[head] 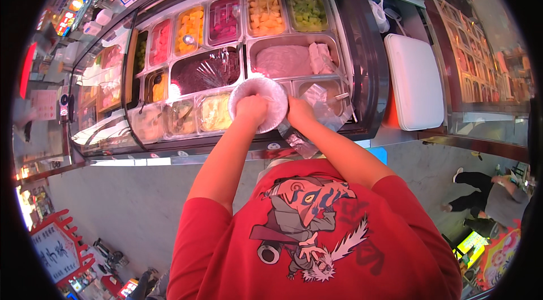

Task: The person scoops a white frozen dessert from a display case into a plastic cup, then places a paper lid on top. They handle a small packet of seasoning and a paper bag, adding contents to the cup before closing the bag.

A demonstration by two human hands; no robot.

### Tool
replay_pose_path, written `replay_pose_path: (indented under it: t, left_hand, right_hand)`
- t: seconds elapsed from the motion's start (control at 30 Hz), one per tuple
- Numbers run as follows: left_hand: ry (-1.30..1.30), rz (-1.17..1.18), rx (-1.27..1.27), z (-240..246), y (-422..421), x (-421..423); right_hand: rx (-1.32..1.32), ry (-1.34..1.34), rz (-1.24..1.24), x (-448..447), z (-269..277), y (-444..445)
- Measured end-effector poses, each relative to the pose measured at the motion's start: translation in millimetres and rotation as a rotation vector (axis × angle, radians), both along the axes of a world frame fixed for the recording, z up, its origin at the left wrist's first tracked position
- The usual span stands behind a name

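A round, pale bowl (278, 107) is held over the front of a food display counter. My left hand (253, 109) reaches inside it with the fingers curled down; what the fingertips touch is hidden. My right hand (299, 111) grips the bowl's right side by the rim. Behind the bowl, a steel tray holds a pinkish-purple mash (283, 60). To its left is a tray of dark filling (205, 69) partly under clear plastic film. Crumpled clear plastic (328, 107) lies beside my right hand. A tub of pale yellow food (215, 112) sits just left of the bowl.
Tubs of diced orange fruit (265, 12), green fruit (309, 10) and yellow fruit (189, 28) line the back row. A spoon (189, 40) rests over the yellow fruit. A white lidded box (415, 83) stands at the right. A person (488, 194) is far off at the right.
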State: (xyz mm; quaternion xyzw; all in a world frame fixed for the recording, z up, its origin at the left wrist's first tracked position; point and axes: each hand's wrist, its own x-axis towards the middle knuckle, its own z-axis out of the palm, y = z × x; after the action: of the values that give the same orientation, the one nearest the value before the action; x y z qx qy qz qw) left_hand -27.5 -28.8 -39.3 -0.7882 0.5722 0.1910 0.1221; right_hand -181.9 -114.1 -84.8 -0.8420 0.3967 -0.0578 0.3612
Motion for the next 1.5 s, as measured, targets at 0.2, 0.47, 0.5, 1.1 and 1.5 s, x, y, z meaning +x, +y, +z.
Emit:
replay_pose_path:
  t: [0.2, 0.47, 0.5, 1.1, 1.5]
  left_hand:
    - [0.075, 0.058, 0.067, -7, -4, 4]
    - [0.216, 0.175, -0.857, 64, 40, -49]
    - [0.254, 0.187, -1.021, 70, 44, -59]
    - [1.471, 1.405, -0.214, 3, 59, -126]
    - [1.678, 1.137, -0.163, 20, 60, -124]
  right_hand:
    - [0.266, -0.216, -0.037, -27, 1, -24]
    - [-0.393, 0.24, -0.208, -88, 3, -39]
    - [-0.255, 0.263, -0.229, -88, 1, -41]
    - [0.002, 0.167, -0.297, -101, -16, -50]
    - [0.926, -0.146, -0.37, -146, 29, -53]
